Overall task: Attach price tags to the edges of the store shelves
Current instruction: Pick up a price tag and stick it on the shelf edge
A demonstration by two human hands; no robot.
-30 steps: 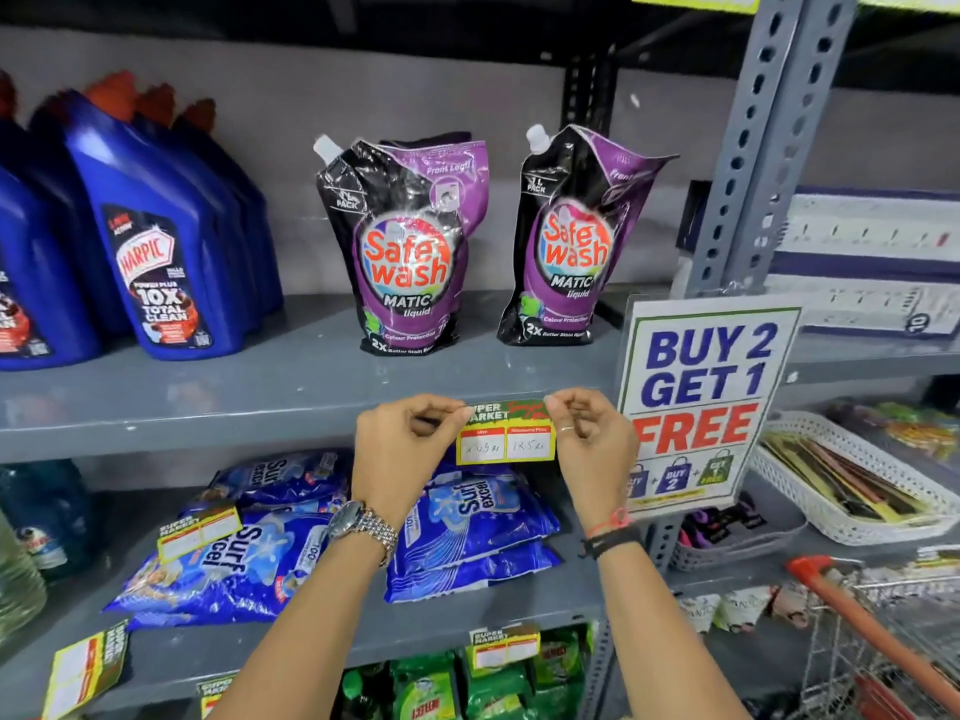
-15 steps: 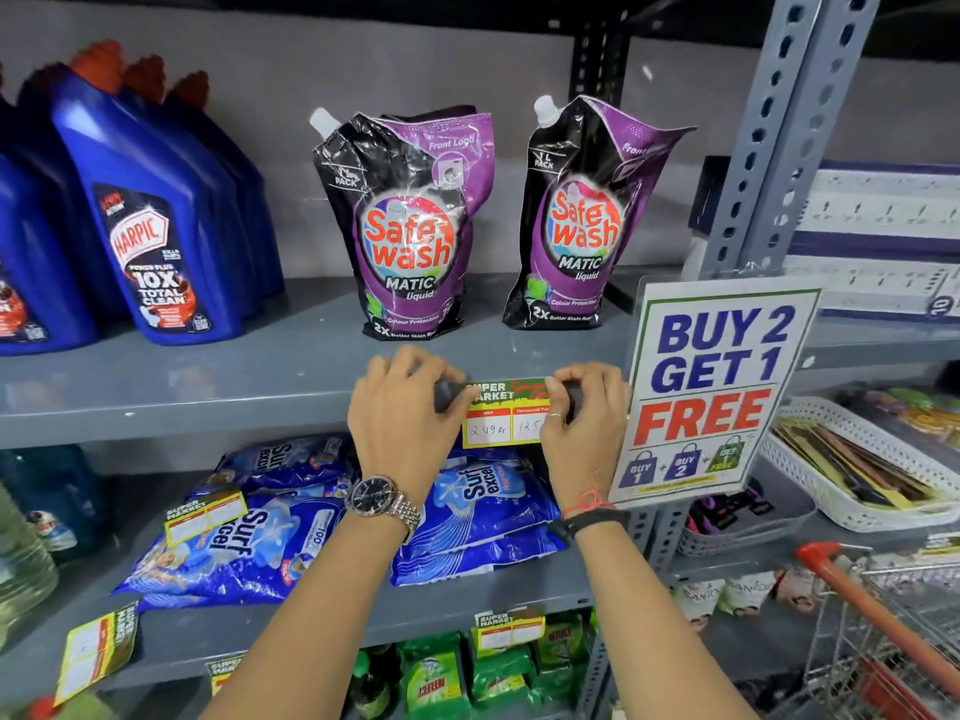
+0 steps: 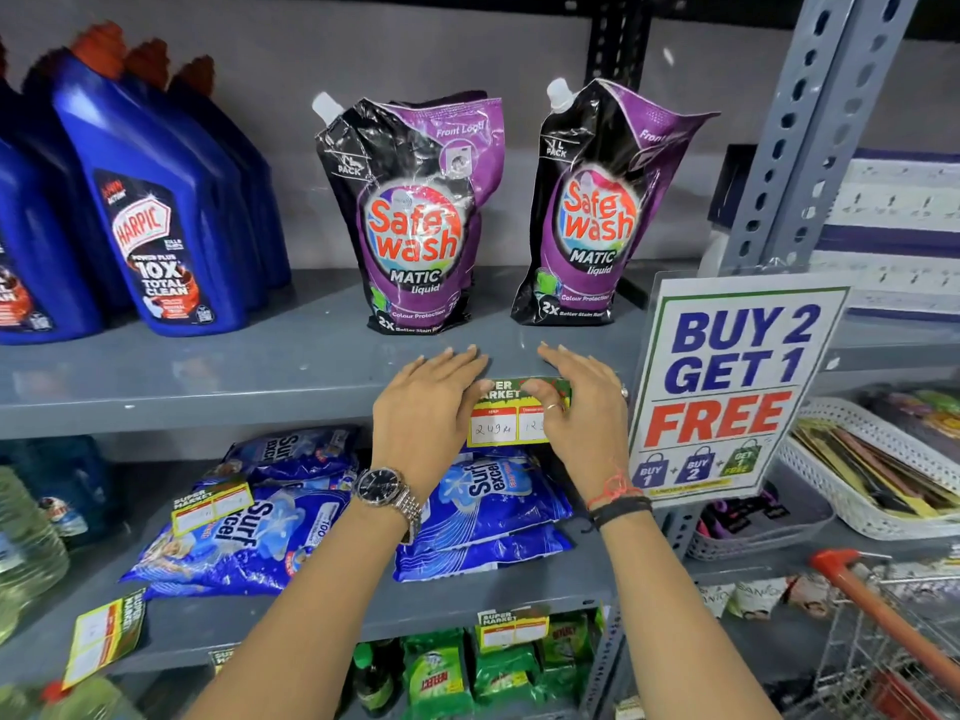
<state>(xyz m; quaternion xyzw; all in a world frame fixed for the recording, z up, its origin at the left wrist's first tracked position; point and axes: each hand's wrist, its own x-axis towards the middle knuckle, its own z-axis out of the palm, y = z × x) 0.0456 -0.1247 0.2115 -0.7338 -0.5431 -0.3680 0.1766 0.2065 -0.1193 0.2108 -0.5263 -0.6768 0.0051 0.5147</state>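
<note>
While the price tag lies against the front edge of the shelf, long axis along that edge, the left hand and right hand flank its ends equally, each grip spread flat, fingers pressing its top fold onto the shelf.

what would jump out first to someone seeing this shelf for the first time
Likely the big BUY 2 GET 1 FREE sign clipped at the right of the grey shelf. Next, the left hand and right hand pressing a price tag onto its front edge, below two purple Safe wash pouches.
</note>
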